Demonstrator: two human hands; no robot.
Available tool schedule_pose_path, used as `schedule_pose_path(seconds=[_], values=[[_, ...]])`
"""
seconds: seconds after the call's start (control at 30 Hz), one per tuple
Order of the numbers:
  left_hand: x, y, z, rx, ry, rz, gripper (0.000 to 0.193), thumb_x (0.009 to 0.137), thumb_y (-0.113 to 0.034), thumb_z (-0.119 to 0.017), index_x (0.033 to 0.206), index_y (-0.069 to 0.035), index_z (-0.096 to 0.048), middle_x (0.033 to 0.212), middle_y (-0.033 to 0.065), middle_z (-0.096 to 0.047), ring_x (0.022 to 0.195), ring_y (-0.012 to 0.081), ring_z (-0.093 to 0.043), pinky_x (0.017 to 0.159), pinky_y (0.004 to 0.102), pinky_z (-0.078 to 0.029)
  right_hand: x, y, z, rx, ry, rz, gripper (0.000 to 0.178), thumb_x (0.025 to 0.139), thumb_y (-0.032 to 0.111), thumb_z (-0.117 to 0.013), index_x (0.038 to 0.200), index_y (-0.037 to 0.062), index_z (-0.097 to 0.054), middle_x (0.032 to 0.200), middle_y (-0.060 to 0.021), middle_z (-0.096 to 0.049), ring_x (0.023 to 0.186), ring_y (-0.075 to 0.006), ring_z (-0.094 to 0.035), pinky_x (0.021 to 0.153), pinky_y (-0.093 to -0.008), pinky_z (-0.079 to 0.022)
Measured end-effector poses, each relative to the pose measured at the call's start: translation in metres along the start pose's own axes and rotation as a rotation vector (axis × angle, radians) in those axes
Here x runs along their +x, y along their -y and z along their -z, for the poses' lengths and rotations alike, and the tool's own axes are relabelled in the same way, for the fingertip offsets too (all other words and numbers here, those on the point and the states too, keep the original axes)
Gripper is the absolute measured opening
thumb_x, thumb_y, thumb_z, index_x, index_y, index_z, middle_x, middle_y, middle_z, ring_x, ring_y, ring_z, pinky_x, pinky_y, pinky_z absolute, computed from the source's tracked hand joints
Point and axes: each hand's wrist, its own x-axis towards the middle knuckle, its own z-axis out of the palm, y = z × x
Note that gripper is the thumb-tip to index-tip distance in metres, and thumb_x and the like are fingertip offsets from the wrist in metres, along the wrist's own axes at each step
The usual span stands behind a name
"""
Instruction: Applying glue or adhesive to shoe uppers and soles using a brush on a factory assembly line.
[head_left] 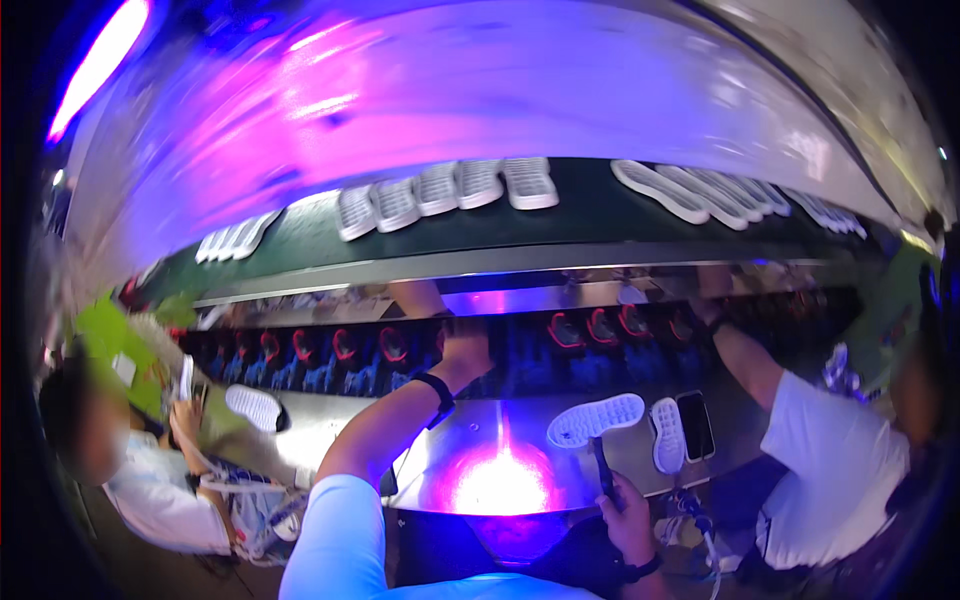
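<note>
Head view: steel bench (330,425) under purple light, conveyor (590,215) carrying white soles behind. Right hand (628,512) clamps a tool handle under a white sole (597,418). Left hand (462,350) reaches the dark shoe row (330,350); its grip is unclear.

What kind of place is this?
Probably a shoe factory line: white soles lie in rows on a dark belt, dark shoes stand in a row below, and people work side by side.

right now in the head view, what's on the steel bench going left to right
white sole near the seated person → white sole on a stick in the right hand → smaller white sole → dark phone
</note>
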Motion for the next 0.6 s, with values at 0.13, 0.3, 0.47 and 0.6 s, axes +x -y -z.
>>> schedule_pose_path(seconds=[0.13,0.3,0.47,0.6], values=[[0.043,-0.083,0.014,-0.272,0.148,-0.220,0.115,0.061,-0.047,-0.090,0.155,-0.011,-0.035,0.148,0.0236,-0.047,0.140,0.0469,-0.041,0.117,0.0507,-0.039,-0.005,0.006,0.016,-0.021,-0.061,-0.099,0.046,0.090,0.004,-0.074,0.134,-0.0032,-0.062,0.100,-0.0106,-0.073,0.086,-0.0145,-0.068,0.078,-0.0318,-0.055],[0.049,-0.145,-0.016,-0.251,-0.029,-0.124,0.094,0.058,-0.044,-0.093,0.138,-0.012,-0.056,0.136,0.0220,-0.056,0.135,0.0478,-0.045,0.109,0.0533,-0.046,-0.032,0.006,0.029,0.085,-0.164,-0.144,0.045,0.089,0.008,-0.076,0.131,-0.0034,-0.063,0.103,-0.0137,-0.075,0.091,-0.0164,-0.071,0.081,-0.0326,-0.056],[0.019,-0.114,0.001,-0.401,-0.102,-0.173,0.086,0.058,-0.049,-0.093,0.130,-0.012,-0.064,0.142,0.0211,-0.050,0.132,0.0461,-0.047,0.114,0.0537,-0.041,-0.049,0.001,0.033,0.109,-0.162,-0.130,0.043,0.090,0.009,-0.076,0.130,-0.0019,-0.065,0.102,-0.0143,-0.075,0.092,-0.0174,-0.071,0.083,-0.0327,-0.056],[-0.085,-0.073,0.068,-0.536,-0.087,-0.392,0.085,0.058,-0.045,-0.092,0.130,-0.009,-0.064,0.146,0.0263,-0.044,0.129,0.0491,-0.046,0.108,0.0565,-0.047,-0.042,-0.012,0.030,0.083,-0.114,-0.162,0.041,0.091,0.010,-0.075,0.129,-0.0013,-0.066,0.100,-0.0137,-0.075,0.089,-0.0181,-0.071,0.081,-0.0322,-0.055]])
